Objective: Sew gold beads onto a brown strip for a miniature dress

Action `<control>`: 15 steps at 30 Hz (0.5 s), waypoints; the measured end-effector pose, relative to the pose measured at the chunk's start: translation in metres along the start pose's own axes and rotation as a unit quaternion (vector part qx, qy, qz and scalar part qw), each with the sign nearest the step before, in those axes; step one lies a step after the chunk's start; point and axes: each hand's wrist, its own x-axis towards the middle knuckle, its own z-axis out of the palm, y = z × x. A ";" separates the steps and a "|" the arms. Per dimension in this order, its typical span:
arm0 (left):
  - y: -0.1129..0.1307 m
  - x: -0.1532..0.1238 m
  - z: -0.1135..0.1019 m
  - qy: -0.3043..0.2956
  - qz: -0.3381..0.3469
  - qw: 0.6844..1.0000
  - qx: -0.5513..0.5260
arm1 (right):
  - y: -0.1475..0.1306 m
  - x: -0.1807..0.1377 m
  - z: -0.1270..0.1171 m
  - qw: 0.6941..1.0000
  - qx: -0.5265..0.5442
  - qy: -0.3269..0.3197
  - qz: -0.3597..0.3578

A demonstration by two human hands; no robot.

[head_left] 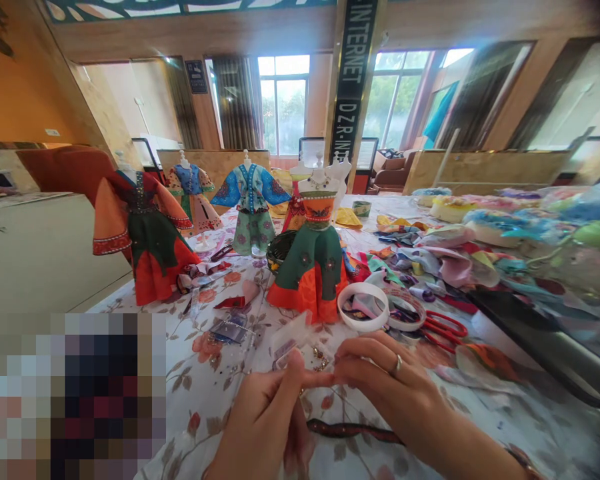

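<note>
My left hand (267, 417) and my right hand (385, 380) meet at their fingertips low in the middle of the view, both pinched on something too small to make out. A ring sits on a finger of my right hand. Just beyond the fingertips lie a clear plastic box (293, 337) and small gold beads (321, 360). A dark beaded trim strip (353, 431) lies on the floral tablecloth (205, 373) under my hands. A doll mannequin in a green and orange dress (313, 267) stands right behind.
Other dressed mannequins stand behind: red and green (143, 233), blue and green (251, 207). White tape rings (363, 307) and red scissors (445, 327) lie right of centre. Fabric scraps (440, 260) and ribbon rolls (480, 213) crowd the right side. A blurred patch covers the lower left.
</note>
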 end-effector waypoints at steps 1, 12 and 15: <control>-0.001 0.000 0.000 0.002 0.002 1.000 0.004 | 0.000 0.001 0.000 1.000 -0.005 0.002 -0.004; -0.006 0.000 -0.001 0.013 0.001 1.000 -0.026 | 0.002 0.010 0.002 0.980 0.129 -0.007 0.152; -0.001 -0.003 0.000 0.013 0.074 0.994 0.074 | 0.007 0.011 -0.001 0.963 0.155 -0.021 0.220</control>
